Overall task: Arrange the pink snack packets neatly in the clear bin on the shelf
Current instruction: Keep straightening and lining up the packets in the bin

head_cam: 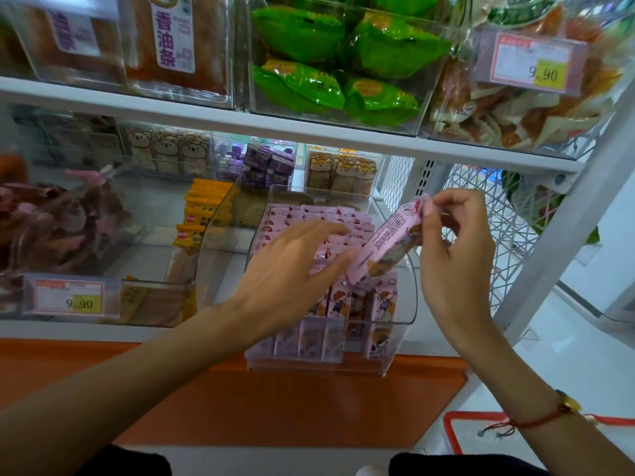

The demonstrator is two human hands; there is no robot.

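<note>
A clear bin (409, 304) stands on the lower shelf, packed with several upright pink snack packets (338, 300). My right hand (457, 255) pinches the top end of one pink packet (388, 245), which hangs tilted over the bin with its lower end down among the others. My left hand (292, 269) reaches into the bin with fingers stretched out, its fingertips on the packet rows and against the tilted packet. My left hand hides part of the rows.
To the left, a clear bin holds yellow packets (192, 218). Purple boxes (268, 164) and bear-print packs sit behind. Green bags (343, 63) fill the upper shelf. White wire mesh (508, 235) closes the right side. A red basket (481, 431) lies on the floor.
</note>
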